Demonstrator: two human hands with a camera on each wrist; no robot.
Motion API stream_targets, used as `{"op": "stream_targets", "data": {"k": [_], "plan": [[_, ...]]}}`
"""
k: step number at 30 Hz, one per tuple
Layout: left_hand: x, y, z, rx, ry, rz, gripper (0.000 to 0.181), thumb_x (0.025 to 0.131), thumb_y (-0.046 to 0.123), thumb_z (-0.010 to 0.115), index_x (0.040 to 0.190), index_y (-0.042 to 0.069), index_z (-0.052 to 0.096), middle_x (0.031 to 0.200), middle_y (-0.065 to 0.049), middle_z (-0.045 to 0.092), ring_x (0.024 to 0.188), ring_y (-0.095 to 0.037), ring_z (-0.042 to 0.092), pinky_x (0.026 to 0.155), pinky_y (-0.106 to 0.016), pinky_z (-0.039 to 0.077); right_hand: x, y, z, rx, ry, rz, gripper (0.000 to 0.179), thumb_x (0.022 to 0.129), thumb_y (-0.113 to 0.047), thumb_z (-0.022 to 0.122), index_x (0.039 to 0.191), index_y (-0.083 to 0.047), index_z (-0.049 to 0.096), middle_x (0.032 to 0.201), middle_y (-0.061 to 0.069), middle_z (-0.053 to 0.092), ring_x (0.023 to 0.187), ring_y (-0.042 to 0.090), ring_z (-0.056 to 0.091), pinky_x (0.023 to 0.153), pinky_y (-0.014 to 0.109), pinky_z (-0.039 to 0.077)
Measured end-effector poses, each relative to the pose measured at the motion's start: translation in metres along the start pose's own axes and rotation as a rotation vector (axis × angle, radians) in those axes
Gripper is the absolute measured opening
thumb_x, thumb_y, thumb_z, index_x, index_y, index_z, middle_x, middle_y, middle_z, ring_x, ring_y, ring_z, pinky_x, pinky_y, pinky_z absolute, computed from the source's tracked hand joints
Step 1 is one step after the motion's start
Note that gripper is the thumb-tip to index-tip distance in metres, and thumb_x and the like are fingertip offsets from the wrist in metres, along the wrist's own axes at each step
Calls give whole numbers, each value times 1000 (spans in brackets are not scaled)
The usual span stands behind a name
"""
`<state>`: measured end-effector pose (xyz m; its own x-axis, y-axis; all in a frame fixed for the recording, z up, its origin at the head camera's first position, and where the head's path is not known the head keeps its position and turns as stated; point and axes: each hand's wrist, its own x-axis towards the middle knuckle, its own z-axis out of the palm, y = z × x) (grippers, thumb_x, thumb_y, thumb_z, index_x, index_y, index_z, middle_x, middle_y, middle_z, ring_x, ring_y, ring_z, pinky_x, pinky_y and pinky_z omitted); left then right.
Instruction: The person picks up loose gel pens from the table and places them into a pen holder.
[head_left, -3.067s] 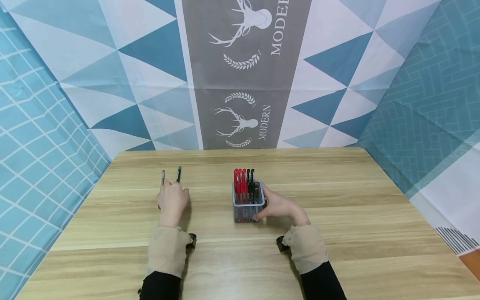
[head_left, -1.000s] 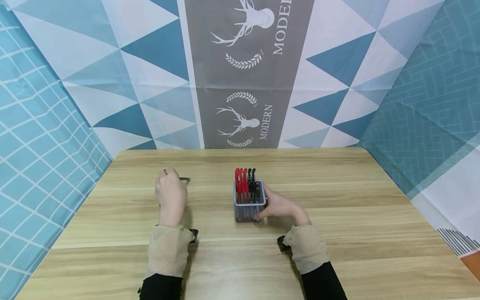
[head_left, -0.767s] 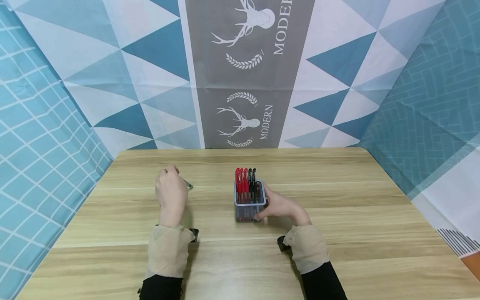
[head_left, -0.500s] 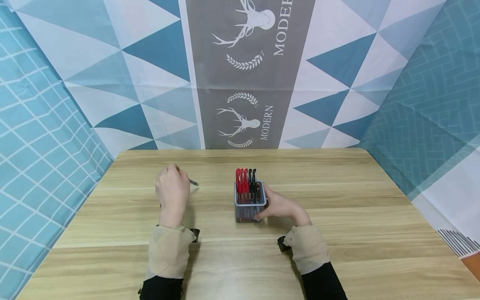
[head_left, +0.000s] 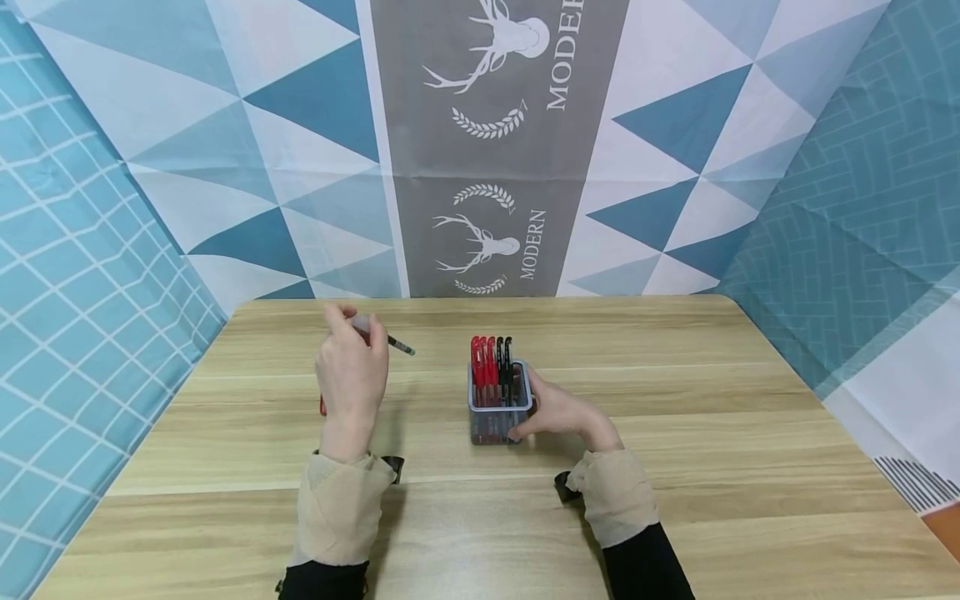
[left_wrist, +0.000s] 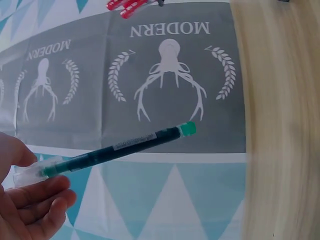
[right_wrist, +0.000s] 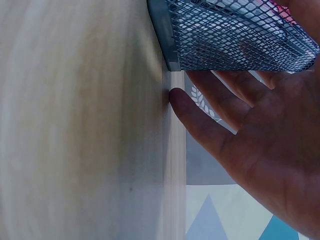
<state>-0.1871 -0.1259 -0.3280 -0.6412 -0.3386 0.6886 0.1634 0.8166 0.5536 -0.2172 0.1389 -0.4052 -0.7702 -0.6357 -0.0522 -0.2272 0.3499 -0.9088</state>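
Observation:
My left hand (head_left: 352,375) pinches a dark green pen (left_wrist: 125,150) by its clear cap, raised above the table. Its green end points right and slightly down in the head view. Beside the left hand's lower edge, a bit of something red (head_left: 322,406) shows; the hand hides the rest. My right hand (head_left: 555,408) holds the right side of a grey mesh pen holder (head_left: 491,427), thumb in front and fingers behind. Red pens (head_left: 482,371) and black pens (head_left: 505,367) stand upright in it, red ones on the left. The right wrist view shows fingers behind the mesh (right_wrist: 240,45).
The wooden table (head_left: 465,517) ends at a patterned cloth backdrop (head_left: 480,150) with deer prints. Blue tiled cloth (head_left: 75,292) rises at the left, and more blue cloth (head_left: 862,208) hangs at the right.
Both pens lay on the table at the left earlier. My left hand has picked up the green pen, swung its end rightward and lifted it. The right hand and pen holder stay put.

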Motion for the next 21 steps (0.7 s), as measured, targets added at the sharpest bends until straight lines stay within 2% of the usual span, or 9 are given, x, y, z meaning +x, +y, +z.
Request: {"op": "stream_targets", "data": {"k": [7,15,21], "plan": [[1,7,-5,-41,26,74,21,91,20,50,97,0,46,59,-15,57,42,-29,51,39,-38,40,-1,-1,0,-1,-2,14,105,60,-2,78,141,-15,12,127,13,47,117,28,45,106,47,26],[-1,19,-10,-111,49,176,26,89,20,58,98,-3,51,74,-18,65,60,-29,62,51,-40,48,-1,-1,0,3,3,17,105,59,0,78,141,-15,13,127,13,48,116,28,46,106,48,26],[-3,28,-13,-73,59,263,29,85,18,64,100,-4,54,73,-17,65,62,-28,61,54,-37,50,0,0,0,-2,-3,8,104,60,0,77,141,-15,14,126,13,48,114,28,47,105,48,27]]}}
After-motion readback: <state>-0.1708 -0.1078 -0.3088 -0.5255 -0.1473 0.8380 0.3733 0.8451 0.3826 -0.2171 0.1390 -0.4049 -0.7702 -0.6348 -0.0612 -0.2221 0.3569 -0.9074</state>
